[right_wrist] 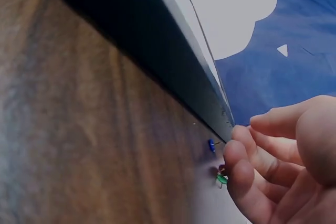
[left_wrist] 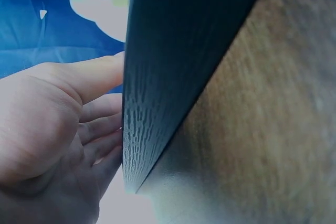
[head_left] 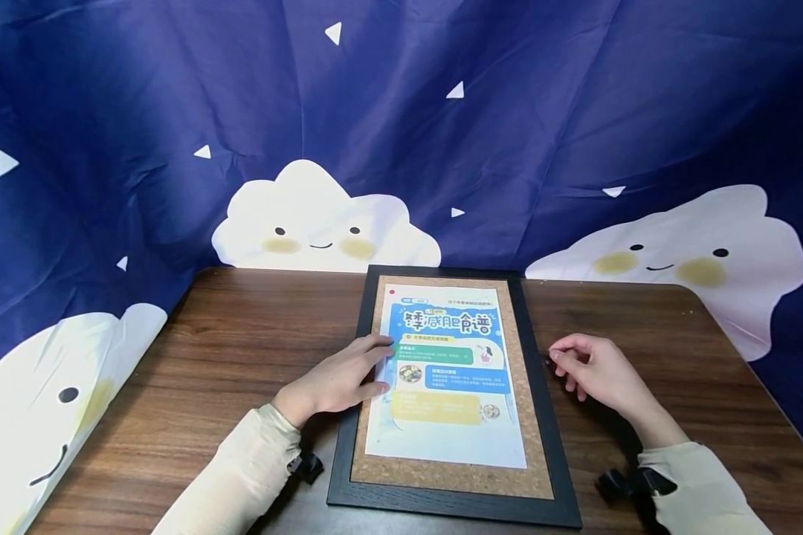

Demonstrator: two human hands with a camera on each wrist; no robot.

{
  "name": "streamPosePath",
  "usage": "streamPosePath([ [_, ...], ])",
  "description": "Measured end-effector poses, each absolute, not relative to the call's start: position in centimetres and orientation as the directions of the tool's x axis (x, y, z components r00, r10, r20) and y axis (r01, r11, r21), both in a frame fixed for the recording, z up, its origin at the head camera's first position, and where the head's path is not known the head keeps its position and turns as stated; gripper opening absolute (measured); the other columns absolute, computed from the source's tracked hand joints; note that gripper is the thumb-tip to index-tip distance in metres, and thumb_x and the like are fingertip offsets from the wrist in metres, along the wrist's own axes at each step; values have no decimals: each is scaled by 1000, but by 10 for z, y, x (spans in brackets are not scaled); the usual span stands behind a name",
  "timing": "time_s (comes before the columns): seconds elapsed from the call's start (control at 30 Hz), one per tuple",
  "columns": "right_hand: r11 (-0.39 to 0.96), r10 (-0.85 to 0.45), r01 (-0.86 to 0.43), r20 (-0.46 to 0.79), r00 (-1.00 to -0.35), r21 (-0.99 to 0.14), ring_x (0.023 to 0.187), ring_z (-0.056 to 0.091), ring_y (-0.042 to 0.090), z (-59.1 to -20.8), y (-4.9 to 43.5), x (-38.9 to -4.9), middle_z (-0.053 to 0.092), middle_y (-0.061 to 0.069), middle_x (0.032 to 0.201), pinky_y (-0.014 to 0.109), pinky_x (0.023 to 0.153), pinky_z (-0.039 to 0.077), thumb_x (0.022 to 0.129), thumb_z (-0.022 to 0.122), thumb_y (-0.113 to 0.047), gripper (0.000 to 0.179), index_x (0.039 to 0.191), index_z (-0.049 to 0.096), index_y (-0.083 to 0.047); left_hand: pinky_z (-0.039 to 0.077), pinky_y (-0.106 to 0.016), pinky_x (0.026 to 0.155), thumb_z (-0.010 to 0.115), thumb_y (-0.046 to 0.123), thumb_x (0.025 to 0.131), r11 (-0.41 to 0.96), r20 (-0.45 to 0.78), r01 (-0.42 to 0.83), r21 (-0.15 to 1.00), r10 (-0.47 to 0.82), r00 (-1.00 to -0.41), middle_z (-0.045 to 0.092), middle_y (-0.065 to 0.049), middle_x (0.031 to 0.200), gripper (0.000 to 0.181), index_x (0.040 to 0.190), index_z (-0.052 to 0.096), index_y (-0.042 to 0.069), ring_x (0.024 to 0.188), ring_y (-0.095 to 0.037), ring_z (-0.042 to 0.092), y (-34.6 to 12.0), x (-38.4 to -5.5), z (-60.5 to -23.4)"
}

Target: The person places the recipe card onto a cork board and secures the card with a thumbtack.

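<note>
A cork board (head_left: 451, 483) in a black frame (head_left: 455, 509) lies on the table, bearing a printed paper sheet (head_left: 448, 446) with a red push pin (head_left: 392, 292) at its top left corner. My left hand (head_left: 341, 375) rests across the frame's left side, its fingertips on the sheet's left edge. Beyond the frame's right side is my right hand (head_left: 595, 371), fingers bent and thumb close to the index fingertip. In the right wrist view, a blue push pin (right_wrist: 211, 145) and a green push pin (right_wrist: 222, 179) lie near those fingertips; whether they pinch anything is hidden.
The brown wooden table (head_left: 241, 334) extends to both sides of the board. Behind it hangs a blue cloth (head_left: 388, 111) with white clouds and triangles. Small black wrist devices (head_left: 305, 467) are strapped over both pale sleeves (head_left: 241, 475).
</note>
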State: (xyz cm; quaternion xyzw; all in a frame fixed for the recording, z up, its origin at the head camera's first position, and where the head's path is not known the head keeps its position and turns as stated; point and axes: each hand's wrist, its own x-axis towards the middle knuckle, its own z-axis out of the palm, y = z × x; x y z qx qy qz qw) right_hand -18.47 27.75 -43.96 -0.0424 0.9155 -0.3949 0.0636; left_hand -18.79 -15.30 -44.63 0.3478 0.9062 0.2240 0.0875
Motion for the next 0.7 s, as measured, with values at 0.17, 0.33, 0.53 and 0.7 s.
streamPosePath([
  [0.17,712,-90,15,-112,-990,-702,59,63,20,-444,276,-184,68,9,82,35,49,56,109,63,-11,22,121,70,5,46,-52,120,68,26,109,652,4,593,472,671,-742,43,-21,167,56,152,54,-7,155,-38,43,-154,-190,-451],
  [0.33,749,-58,41,-127,-990,-661,57,63,20,-448,273,-186,67,7,80,36,48,56,108,63,-12,21,119,69,5,47,-50,120,64,38,111,621,51,621,479,686,-726,41,-17,168,60,154,54,-3,155,-35,42,-160,-203,-478],
  [0.53,785,-30,66,-144,-989,-616,52,62,18,-449,269,-188,66,7,76,36,48,56,105,66,-9,19,117,69,5,45,-50,121,65,36,110,632,30,605,483,679,-733,41,-17,169,61,155,53,-3,156,-36,41,-158,-197,-466],
  [0.7,801,-31,62,-145,-989,-595,51,61,18,-449,268,-189,65,8,75,36,48,56,105,66,-6,14,112,71,5,43,-50,123,65,33,110,636,23,604,481,680,-733,40,-18,170,61,156,52,-4,158,-35,40,-157,-194,-460],
])
